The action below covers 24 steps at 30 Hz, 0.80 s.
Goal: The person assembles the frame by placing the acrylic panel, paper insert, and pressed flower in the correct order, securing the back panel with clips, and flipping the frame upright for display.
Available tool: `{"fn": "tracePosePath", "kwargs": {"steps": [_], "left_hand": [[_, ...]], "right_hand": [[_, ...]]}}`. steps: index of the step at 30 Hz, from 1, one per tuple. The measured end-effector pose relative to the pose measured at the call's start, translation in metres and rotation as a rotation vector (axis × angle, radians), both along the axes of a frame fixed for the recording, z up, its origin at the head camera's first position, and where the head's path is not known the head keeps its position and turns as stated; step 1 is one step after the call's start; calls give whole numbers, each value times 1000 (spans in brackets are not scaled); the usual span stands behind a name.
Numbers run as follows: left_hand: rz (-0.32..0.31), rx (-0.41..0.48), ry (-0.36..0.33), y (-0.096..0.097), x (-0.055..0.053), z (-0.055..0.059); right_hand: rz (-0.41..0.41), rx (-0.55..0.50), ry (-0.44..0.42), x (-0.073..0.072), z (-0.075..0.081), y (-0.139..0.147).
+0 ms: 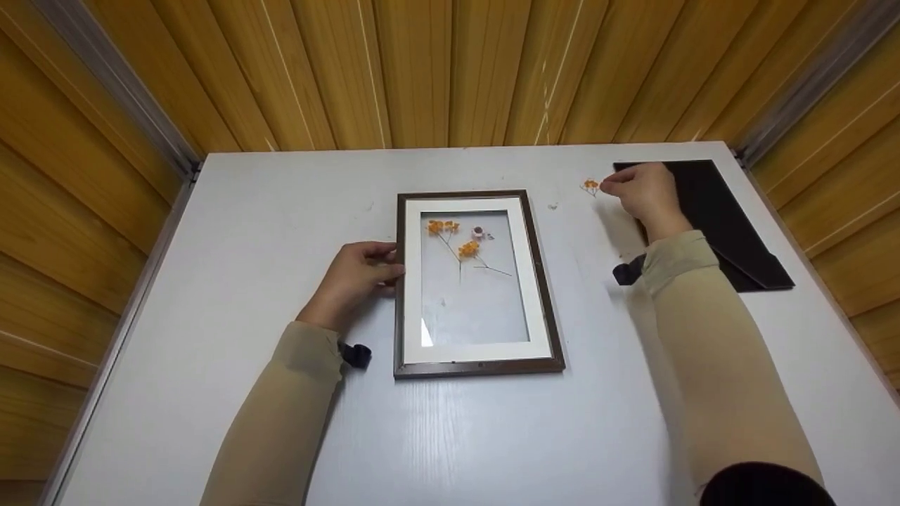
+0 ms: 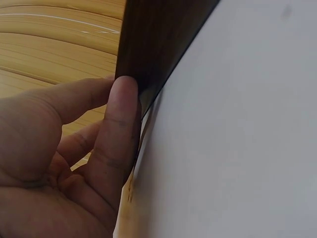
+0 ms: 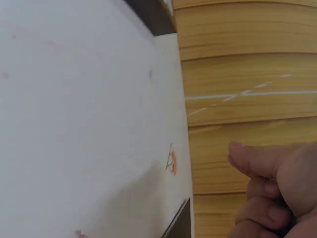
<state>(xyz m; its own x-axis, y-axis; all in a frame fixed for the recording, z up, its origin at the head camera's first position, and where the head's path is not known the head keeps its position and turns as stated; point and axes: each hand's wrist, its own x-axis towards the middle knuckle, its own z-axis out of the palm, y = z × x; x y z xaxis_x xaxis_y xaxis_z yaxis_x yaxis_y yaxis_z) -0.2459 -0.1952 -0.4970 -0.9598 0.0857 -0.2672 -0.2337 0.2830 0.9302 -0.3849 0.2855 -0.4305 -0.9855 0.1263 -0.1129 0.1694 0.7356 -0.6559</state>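
Note:
A brown picture frame (image 1: 480, 367) with a white mat lies on the white table. Within its glass opening are an orange dried flower sprig (image 1: 443, 227), a second orange sprig (image 1: 469, 249) and a small pale flower (image 1: 479, 232). My left hand (image 1: 355, 277) pinches the frame's left edge; the left wrist view has the thumb (image 2: 121, 106) against the frame's dark side (image 2: 156, 39). At the table's far right, my right hand (image 1: 647, 197) hovers beside a loose orange sprig (image 3: 173, 162). The right wrist view shows that sprig apart from the curled fingers (image 3: 262, 213), with nothing visible in them.
A black backing board (image 1: 703, 204) lies at the right of the table, partly behind my right hand and forearm. Small plant scraps (image 1: 553, 206) dot the table (image 1: 281, 211). Wood-patterned panels (image 1: 450, 70) stand along the back and sides.

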Motion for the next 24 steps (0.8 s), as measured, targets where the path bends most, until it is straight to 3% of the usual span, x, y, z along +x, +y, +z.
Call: {"fn": "tracePosePath", "kwargs": {"steps": [5, 11, 24], "left_hand": [[9, 14, 2, 0, 0, -1], [16, 24, 2, 3, 0, -3], [13, 47, 5, 1, 1, -2]], "right_hand": [[-21, 22, -76, -16, -14, 7], [-53, 49, -134, -23, -22, 4], [-26, 144, -92, -28, -34, -6]]}}
